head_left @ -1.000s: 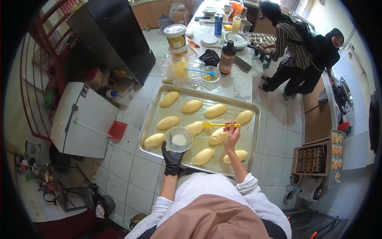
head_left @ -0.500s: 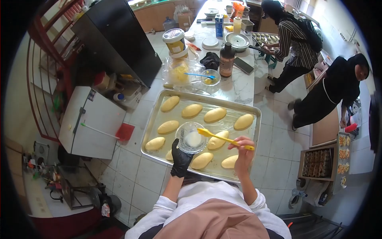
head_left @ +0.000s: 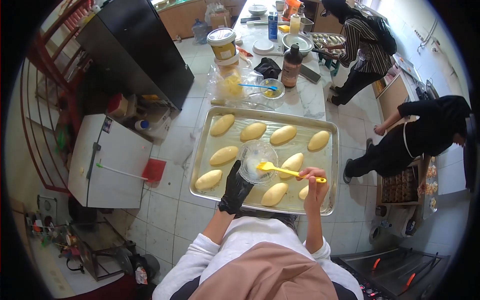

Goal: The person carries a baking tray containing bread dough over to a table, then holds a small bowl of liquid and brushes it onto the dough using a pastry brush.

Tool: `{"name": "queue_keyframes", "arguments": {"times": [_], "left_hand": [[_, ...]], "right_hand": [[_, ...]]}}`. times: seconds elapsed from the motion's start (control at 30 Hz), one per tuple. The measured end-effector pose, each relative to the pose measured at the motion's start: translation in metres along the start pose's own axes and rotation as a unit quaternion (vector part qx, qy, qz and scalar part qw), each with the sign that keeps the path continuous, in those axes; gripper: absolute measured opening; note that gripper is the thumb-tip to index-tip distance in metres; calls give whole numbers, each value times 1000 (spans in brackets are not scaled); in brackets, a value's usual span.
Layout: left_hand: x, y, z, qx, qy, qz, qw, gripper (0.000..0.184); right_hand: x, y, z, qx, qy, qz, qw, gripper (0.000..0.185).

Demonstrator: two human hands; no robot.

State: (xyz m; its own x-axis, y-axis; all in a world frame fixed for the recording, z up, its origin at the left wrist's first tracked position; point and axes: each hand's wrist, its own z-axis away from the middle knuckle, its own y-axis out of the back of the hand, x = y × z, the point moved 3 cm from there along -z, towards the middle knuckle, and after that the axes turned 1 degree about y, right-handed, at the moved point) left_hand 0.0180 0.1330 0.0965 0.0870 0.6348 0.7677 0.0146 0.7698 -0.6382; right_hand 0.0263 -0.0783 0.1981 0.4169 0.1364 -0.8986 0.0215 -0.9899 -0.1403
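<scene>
My left hand (head_left: 236, 188), in a black glove, grips a clear bowl (head_left: 248, 176) with a whitish liquid inside. In my bare right hand (head_left: 314, 188) is the handle of a yellow pastry brush (head_left: 285, 171). Its bristles are over the bowl; whether they touch the liquid I cannot tell. Below both hands lies a metal baking tray (head_left: 198, 156) holding several oval pieces of dough (head_left: 283, 134), set apart from one another. The bowl and my hands cover part of the tray, and one dough piece is partly hidden by my right hand.
On the marble table (head_left: 309, 104) stand a brown bottle (head_left: 291, 67), a bucket (head_left: 222, 44) and a small bowl with a blue brush (head_left: 270, 90). One person in stripes (head_left: 367, 45) works at the far right, another in black (head_left: 417, 132) nearer. A white chest (head_left: 112, 162) stands left.
The brush bristles have moved lower, over the bowl's middle. The view has shifted, so the tray appears farther right. The person in black has turned and bends toward the right-hand shelf.
</scene>
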Motion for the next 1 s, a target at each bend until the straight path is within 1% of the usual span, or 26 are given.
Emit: {"name": "queue_keyframes", "arguments": {"times": [0.07, 0.1, 0.17, 0.23, 0.3, 0.4, 0.53, 0.6, 0.63, 0.7, 0.73, 0.8, 0.93, 0.97, 1.0], "left_hand": [[20, -17, 0, 36, 13, 11, 999, 43], [23, -18, -4, 32, 10, 10, 999, 43], [24, -18, -11, 45, 15, 122, 991, 43], [20, -19, -16, 61, 20, 238, 969, 43], [14, -22, -19, 79, 24, 351, 933, 43], [11, -29, -22, 60, 11, 379, 923, 43], [7, -33, -25, 69, 2, 363, 929, 43], [6, -33, -25, 77, 4, 342, 936, 44], [7, -34, -25, 78, 4, 343, 936, 44], [9, -35, -25, 91, -7, 267, 959, 45], [10, -34, -26, 91, -6, 266, 960, 45], [7, -28, -29, 114, 34, 324, 939, 47], [5, -13, -31, 90, 39, 333, 938, 48], [7, -8, -31, 52, -3, 189, 981, 47], [8, -4, -30, 14, -44, 40, 998, 45]], "right_hand": [[0, -3, -5, 4, -25, -16, 1000, 23], [2, -4, -8, -10, -29, -12, 999, 23], [5, -3, -14, -5, -13, -27, 1000, 22], [9, 2, -21, -6, -2, -39, 999, 21], [15, 4, -31, -64, -31, -14, 997, 19], [14, 6, -44, -55, -26, -33, 998, 18], [26, 10, -55, -48, -18, -31, 998, 18], [32, 11, -57, 16, -32, -18, 999, 19], [36, 9, -58, 16, -33, -18, 999, 19], [47, 8, -62, 67, -39, 34, 996, 22], [51, 4, -65, 68, -39, 34, 996, 22], [59, -4, -67, 68, -67, 24, 995, 25], [67, -10, -64, 77, -42, 21, 996, 27], [68, -11, -67, 64, -58, 13, 996, 26], [70, -12, -68, 52, -75, 5, 996, 26]]}}
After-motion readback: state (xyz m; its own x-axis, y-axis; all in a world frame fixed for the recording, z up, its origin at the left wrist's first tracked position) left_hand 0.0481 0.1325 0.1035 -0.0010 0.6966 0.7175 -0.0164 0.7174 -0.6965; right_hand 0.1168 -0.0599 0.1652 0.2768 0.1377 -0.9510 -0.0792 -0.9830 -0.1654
